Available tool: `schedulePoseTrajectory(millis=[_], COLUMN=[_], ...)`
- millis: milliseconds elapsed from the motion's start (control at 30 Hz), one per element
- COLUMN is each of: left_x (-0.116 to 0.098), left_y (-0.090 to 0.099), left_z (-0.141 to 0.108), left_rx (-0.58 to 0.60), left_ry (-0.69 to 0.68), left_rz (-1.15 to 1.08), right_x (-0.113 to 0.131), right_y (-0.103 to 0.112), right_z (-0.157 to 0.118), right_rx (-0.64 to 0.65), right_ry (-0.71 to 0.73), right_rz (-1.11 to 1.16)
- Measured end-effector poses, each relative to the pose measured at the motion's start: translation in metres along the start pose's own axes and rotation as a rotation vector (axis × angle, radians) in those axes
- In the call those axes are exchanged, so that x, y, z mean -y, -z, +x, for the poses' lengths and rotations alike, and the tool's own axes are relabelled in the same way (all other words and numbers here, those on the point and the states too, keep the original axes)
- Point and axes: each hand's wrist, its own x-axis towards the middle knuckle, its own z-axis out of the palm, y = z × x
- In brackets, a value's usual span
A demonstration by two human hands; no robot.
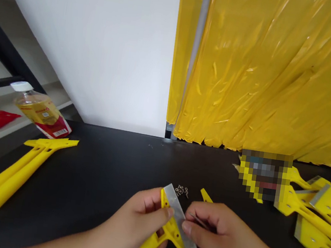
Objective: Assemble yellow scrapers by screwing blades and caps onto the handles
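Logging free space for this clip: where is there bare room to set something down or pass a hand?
Widest: the black tabletop between the yellow handles at left and the left hand. A second bare strip runs from behind the small metal parts to the yellow sheeting. Crowded: between left hand and right hand, and at far right, where yellow scrapers overlap.

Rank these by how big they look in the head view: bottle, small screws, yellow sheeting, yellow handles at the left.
1. Yellow sheeting
2. Yellow handles
3. Bottle
4. Small screws, even taken as one cluster
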Motion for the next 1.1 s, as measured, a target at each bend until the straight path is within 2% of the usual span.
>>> schedulePoseTrajectory(millis=[100,333,1100], left_x=[0.004,0.005,0.002], left_y=[-0.001,-0.003,-0.002], left_z=[0.000,-0.001,0.001], left_rx=[-0.030,-0.040,-0.042], left_ry=[0.013,0.046,0.067], left_rz=[0.055,0.098,0.098], right_x=[-0.008,-0.013,-0.017], right_y=[-0.011,-0.011,-0.016], right_z=[0.005,0.004,0.003], right_rx=[0.020,0.002,0.020], right_ry=[-0.007,-0.021,-0.001], right_rz=[0.121,0.047,0.098])
